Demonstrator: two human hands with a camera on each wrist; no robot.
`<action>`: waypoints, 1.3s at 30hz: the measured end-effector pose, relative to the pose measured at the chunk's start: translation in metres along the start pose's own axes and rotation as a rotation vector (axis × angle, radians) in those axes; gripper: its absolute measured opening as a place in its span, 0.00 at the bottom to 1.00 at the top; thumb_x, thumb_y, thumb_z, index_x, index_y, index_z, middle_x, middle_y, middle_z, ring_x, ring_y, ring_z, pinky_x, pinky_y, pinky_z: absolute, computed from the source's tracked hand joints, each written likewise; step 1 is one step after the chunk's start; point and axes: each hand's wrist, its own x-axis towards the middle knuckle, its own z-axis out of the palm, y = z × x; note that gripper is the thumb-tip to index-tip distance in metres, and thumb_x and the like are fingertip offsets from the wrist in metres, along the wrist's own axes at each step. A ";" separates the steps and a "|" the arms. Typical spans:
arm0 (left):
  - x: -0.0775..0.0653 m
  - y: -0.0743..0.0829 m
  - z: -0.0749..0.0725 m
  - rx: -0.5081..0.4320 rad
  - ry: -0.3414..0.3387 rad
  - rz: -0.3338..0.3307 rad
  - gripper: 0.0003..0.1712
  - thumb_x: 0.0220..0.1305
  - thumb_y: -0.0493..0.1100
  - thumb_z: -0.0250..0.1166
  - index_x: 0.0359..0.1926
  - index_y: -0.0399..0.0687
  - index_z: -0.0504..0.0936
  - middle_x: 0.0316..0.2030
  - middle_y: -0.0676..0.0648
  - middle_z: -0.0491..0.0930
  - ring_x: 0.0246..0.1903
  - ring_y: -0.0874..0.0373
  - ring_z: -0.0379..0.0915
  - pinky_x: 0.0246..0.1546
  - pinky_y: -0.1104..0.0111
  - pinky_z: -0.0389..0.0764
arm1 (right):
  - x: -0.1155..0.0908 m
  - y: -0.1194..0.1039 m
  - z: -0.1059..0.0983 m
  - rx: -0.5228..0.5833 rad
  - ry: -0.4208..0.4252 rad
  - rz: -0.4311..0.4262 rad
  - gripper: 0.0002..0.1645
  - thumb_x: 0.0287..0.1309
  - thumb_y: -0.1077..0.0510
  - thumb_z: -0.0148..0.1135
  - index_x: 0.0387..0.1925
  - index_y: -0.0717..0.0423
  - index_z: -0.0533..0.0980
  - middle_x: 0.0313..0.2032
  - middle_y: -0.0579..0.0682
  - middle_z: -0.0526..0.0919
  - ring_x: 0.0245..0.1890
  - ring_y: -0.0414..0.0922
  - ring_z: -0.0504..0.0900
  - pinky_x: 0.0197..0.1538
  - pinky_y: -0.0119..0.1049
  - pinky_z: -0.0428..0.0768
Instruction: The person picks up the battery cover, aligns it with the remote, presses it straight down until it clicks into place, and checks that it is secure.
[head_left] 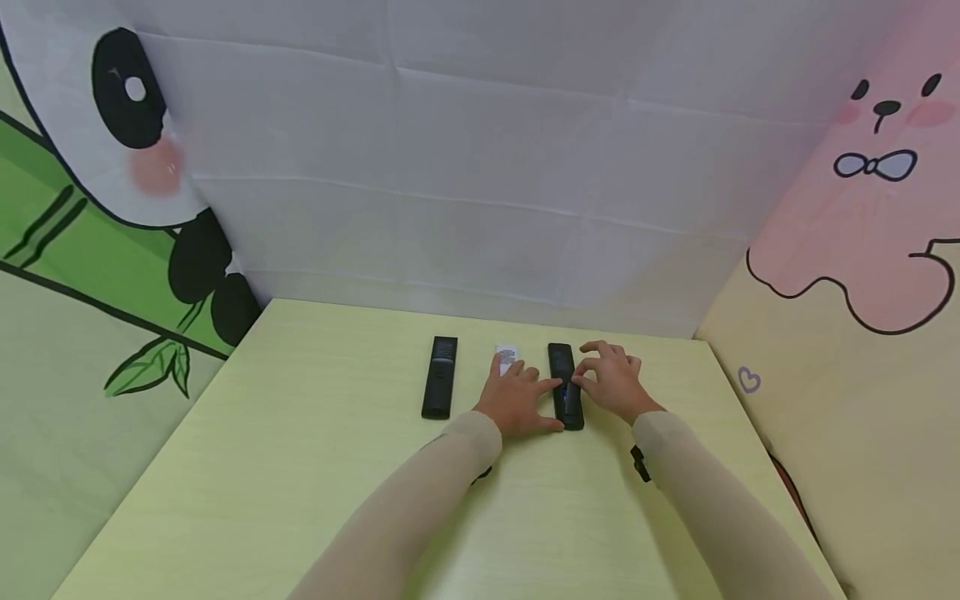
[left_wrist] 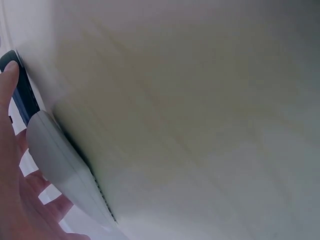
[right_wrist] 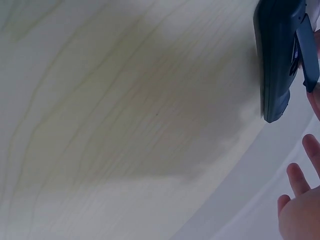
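A black remote control [head_left: 557, 358] lies back side up on the table between both hands. My left hand [head_left: 516, 402] has its fingers spread. Its thumb rests on the remote's near end and its index finger touches the remote farther up. With thumb and index finger, my right hand [head_left: 613, 385] pinches the dark battery cover [right_wrist: 307, 52], which stands tilted away from the remote's back in the right wrist view. A white, rounded object with a printed label [head_left: 507, 355] lies partly hidden beyond the left hand; its pale side [left_wrist: 62, 160] shows in the left wrist view.
Another black remote control [head_left: 439, 377] lies to the left on the pale wooden table [head_left: 300, 467]. A white sheet [head_left: 480, 208] hangs along the table's back edge. Printed cloth walls with a panda and a pink bear flank the sides.
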 end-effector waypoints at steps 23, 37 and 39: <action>0.000 0.000 0.002 0.001 0.004 -0.004 0.52 0.73 0.91 0.60 0.91 0.84 0.69 0.84 0.52 0.80 0.92 0.44 0.66 0.95 0.26 0.52 | 0.001 -0.003 0.011 -0.027 0.013 -0.005 0.08 0.83 0.52 0.76 0.43 0.47 0.96 0.79 0.61 0.79 0.82 0.74 0.71 0.73 0.75 0.65; 0.001 0.000 0.002 0.008 -0.001 -0.015 0.52 0.73 0.91 0.60 0.91 0.85 0.68 0.84 0.53 0.80 0.92 0.44 0.65 0.95 0.27 0.52 | 0.003 0.000 0.016 -0.028 0.013 0.009 0.08 0.82 0.51 0.77 0.43 0.47 0.96 0.78 0.61 0.81 0.81 0.73 0.73 0.73 0.74 0.65; 0.001 0.000 0.002 0.008 -0.001 -0.014 0.52 0.73 0.91 0.60 0.91 0.86 0.68 0.84 0.53 0.80 0.92 0.44 0.65 0.95 0.27 0.51 | 0.003 -0.001 0.016 -0.033 0.012 0.013 0.08 0.82 0.51 0.76 0.44 0.47 0.96 0.77 0.61 0.81 0.80 0.73 0.72 0.72 0.73 0.65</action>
